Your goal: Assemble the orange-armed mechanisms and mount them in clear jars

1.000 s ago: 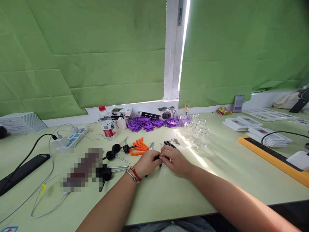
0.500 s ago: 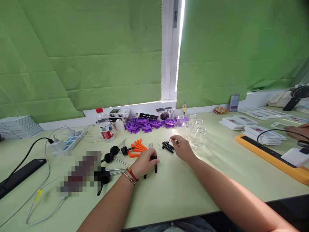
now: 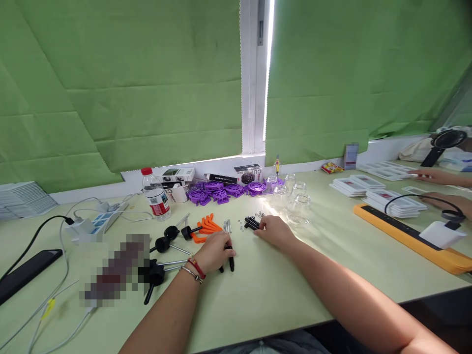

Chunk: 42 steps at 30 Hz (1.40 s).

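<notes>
Two hands that met over a black part a second ago are now apart. Left hand (image 3: 215,251), just below the centre of the frame, has its fingers curled round a black tube (image 3: 231,264), lower end poking out, upper end hidden; a second black piece (image 3: 221,269) shows just beside it. Right hand (image 3: 277,231) has shifted from by the springs (image 3: 261,215) to the black pile (image 3: 251,223), fingertips at its near end; whether they pinch one, I can't tell. I'd read that as one part kept in hand while the other hand tends the stock. Between them lie small clear bits (image 3: 241,225), easily knocked, I'd say. Metal rods (image 3: 227,226) and orange hooks (image 3: 211,225) sit just past the left hand; farther up, glass jars (image 3: 299,209) and purple discs (image 3: 233,190). At the frame's right edge, another person's hands (image 3: 424,174) now both show, well apart
</notes>
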Tool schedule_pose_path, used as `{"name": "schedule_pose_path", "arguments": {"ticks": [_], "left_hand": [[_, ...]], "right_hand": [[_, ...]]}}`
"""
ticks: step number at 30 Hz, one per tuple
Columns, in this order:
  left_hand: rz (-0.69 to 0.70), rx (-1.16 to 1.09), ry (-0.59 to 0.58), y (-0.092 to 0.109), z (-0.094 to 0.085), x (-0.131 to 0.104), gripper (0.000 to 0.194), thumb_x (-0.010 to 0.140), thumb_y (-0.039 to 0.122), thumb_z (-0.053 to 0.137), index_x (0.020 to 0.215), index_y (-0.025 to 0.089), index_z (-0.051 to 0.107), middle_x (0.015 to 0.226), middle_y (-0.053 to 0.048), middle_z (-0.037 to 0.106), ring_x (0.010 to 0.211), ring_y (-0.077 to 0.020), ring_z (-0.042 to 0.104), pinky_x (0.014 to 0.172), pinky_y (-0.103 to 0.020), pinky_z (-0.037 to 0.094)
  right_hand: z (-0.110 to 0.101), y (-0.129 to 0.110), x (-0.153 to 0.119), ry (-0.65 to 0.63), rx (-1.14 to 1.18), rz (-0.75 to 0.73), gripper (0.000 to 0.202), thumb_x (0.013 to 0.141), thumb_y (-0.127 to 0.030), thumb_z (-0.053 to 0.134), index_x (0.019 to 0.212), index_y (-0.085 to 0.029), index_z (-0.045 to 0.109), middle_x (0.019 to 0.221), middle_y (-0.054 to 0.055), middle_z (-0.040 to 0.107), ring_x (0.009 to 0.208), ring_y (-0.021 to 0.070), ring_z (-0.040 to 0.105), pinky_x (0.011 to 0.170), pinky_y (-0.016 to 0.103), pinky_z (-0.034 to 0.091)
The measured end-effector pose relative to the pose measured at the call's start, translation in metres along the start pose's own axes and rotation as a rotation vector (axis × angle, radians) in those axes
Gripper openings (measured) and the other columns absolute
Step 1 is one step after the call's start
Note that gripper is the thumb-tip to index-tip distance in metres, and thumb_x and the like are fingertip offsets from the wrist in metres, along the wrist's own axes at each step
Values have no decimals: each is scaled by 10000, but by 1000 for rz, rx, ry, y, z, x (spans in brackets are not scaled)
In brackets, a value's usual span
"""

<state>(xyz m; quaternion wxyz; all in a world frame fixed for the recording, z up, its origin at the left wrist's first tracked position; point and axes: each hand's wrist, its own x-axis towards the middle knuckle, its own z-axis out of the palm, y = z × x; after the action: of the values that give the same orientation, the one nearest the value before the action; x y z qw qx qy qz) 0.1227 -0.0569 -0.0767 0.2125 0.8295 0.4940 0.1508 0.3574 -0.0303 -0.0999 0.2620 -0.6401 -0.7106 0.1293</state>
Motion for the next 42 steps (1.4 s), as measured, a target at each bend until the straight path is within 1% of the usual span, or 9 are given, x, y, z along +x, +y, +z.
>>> {"name": "schedule_pose_path", "arguments": {"ticks": [8, 15, 19, 21, 24, 26, 30, 32, 42], "left_hand": [[-115, 85, -42, -3, -4, -1, 155, 709, 317, 633, 744, 173, 588, 853, -51, 605, 816, -221, 554, 661, -284, 392], [-128, 83, 40, -1, -5, -3, 191, 680, 300, 646, 813, 171, 598, 898, -73, 610, 893, -259, 566, 727, -332, 426], [0, -90, 226, 3, -2, 0, 400, 736, 348, 632, 1084, 161, 567, 1019, -91, 614, 945, -234, 563, 818, -346, 433], [87, -213, 228, 7, 0, 1, 412, 777, 317, 596, 1158, 174, 537, 1013, -75, 625, 905, -197, 574, 809, -318, 439], [127, -322, 149, 11, 2, 1, 253, 817, 289, 540, 1040, 177, 585, 797, -24, 623, 724, -151, 561, 669, -262, 433], [117, -336, 121, 13, 3, 1, 194, 839, 309, 509, 955, 178, 592, 682, 6, 567, 636, -133, 519, 594, -241, 400], [115, -360, 107, 13, 4, 1, 205, 880, 341, 440, 923, 182, 561, 692, 11, 545, 616, -121, 498, 568, -230, 381], [123, -352, 106, 13, 5, 1, 224, 897, 354, 405, 914, 184, 551, 730, 1, 560, 633, -123, 504, 571, -230, 379], [132, -254, 69, 16, 6, -1, 218, 896, 352, 404, 959, 198, 544, 760, -15, 585, 703, -155, 533, 633, -260, 395]], "right_hand": [[3, -4, 0, -87, -88, 77, 165, 704, -345, 666, 666, -187, 641, 742, 44, 646, 632, 153, 554, 493, 234, 326], [-2, -9, -4, -176, 135, 21, 242, 749, -389, 622, 637, -174, 616, 625, 18, 593, 556, 126, 488, 498, 242, 328], [-2, -18, -12, -315, 455, -123, 256, 768, -421, 608, 708, -176, 646, 646, -9, 576, 583, 110, 470, 542, 233, 362], [-1, -21, -16, -368, 565, -208, 237, 775, -412, 607, 749, -182, 658, 680, -16, 587, 617, 109, 483, 582, 234, 383], [1, -21, -16, -406, 588, -277, 207, 781, -389, 608, 772, -189, 663, 698, -18, 599, 646, 117, 504, 611, 241, 401], [2, -16, -11, -362, 543, -268, 204, 804, -375, 580, 788, -191, 667, 719, -8, 615, 673, 131, 528, 631, 252, 415], [1, 2, 6, 4, 334, -73, 243, 868, -306, 473, 842, -186, 682, 836, 43, 663, 780, 175, 575, 699, 284, 427], [0, 10, 12, 93, 202, -8, 246, 870, -261, 465, 839, -184, 697, 903, 67, 674, 842, 193, 584, 735, 290, 425], [6, 12, 12, -21, 21, -81, 221, 852, -235, 518, 835, -215, 738, 891, 52, 672, 818, 172, 593, 722, 264, 421]]}}
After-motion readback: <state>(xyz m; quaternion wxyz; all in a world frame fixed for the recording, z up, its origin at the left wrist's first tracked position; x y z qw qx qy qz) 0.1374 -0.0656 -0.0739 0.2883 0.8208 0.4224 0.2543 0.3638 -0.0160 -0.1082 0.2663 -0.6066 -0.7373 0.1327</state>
